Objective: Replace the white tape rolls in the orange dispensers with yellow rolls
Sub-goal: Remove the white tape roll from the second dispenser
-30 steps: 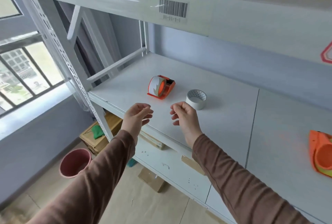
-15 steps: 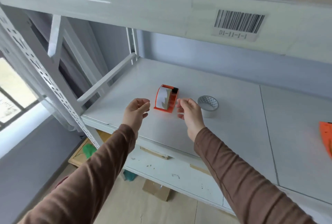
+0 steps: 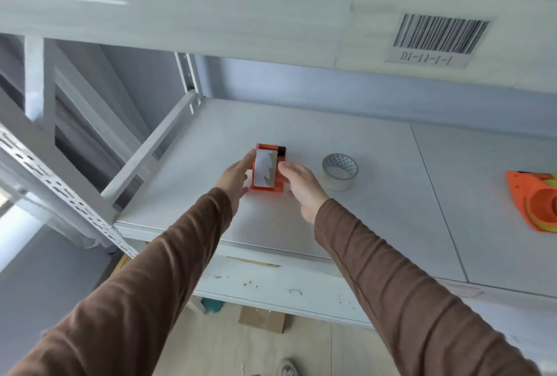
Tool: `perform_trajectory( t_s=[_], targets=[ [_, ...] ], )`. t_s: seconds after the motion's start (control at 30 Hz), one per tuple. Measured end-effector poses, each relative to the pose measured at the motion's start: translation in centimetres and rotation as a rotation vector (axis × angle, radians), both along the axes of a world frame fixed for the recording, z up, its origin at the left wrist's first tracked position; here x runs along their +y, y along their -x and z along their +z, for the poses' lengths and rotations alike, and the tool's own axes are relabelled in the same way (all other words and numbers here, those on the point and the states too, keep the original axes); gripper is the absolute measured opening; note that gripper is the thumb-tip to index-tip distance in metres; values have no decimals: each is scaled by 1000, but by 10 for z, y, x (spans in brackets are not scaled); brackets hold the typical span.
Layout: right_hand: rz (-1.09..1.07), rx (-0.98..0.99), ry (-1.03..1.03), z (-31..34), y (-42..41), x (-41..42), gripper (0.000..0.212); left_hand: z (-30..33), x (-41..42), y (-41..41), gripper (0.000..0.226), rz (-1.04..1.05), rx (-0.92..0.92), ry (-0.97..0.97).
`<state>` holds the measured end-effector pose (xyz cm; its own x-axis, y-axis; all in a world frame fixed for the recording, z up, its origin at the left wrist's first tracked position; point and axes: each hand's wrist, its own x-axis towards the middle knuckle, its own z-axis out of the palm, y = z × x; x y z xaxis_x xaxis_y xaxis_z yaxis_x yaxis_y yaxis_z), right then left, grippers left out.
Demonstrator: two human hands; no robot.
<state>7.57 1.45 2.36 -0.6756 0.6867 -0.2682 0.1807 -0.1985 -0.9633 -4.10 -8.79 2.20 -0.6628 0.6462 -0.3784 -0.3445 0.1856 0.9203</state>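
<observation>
Two hands meet around one orange tape dispenser (image 3: 269,169) that stands on the white shelf (image 3: 376,209), near its front left corner. The left hand (image 3: 233,178) lies flat against the dispenser's left side, fingers extended, while the right hand (image 3: 301,187) cups its right side, thumb touching the roll; both are in contact with it, and it rests on the shelf between them. A white tape roll (image 3: 264,172) with a torn, jagged end sits in the dispenser, facing the camera. Just to the right, apart from the hands, a loose white roll (image 3: 340,171) lies flat, its inner core printed with a small triangular pattern. Well to the right, at the frame's edge, a second orange dispenser (image 3: 533,203) lies on its side with a yellow roll (image 3: 553,182) showing at its rim. On the beam above, a barcode label (image 3: 437,39) appears upside down; its code reads roughly 01-11-1-1. Brown sleeves (image 3: 391,285) cover both forearms.
</observation>
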Motion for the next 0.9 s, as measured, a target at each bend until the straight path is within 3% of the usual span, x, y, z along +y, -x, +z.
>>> perform_trajectory(
  t_s=[0.03,0.17,0.3,0.47,0.6,0.67,0.77,0.9],
  targets=[
    [38,-9,1,0,2,-4,18,-1,3,1,55,-25,-30,-12],
    [43,-39,-106,-11,9,-11,21,-4,9,-4,25,-66,-46,-39],
    [57,9,-220,-19,0,-17,11,-8,0,-4,21,-101,-64,-110],
    [172,79,-586,-19,-17,-25,13,1,-12,-11,44,-153,-102,-239],
    [144,105,-856,-7,-33,-32,20,14,-24,-16,45,-150,-55,-312],
    [-15,177,-749,1,-37,-27,19,21,-31,-19,45,-184,-6,-325],
    [-215,235,-303,15,-35,-6,16,33,-41,-22,47,-217,36,-323],
    [-22,192,126,28,-39,16,33,42,-50,-29,68,-294,50,-359]
  ],
)
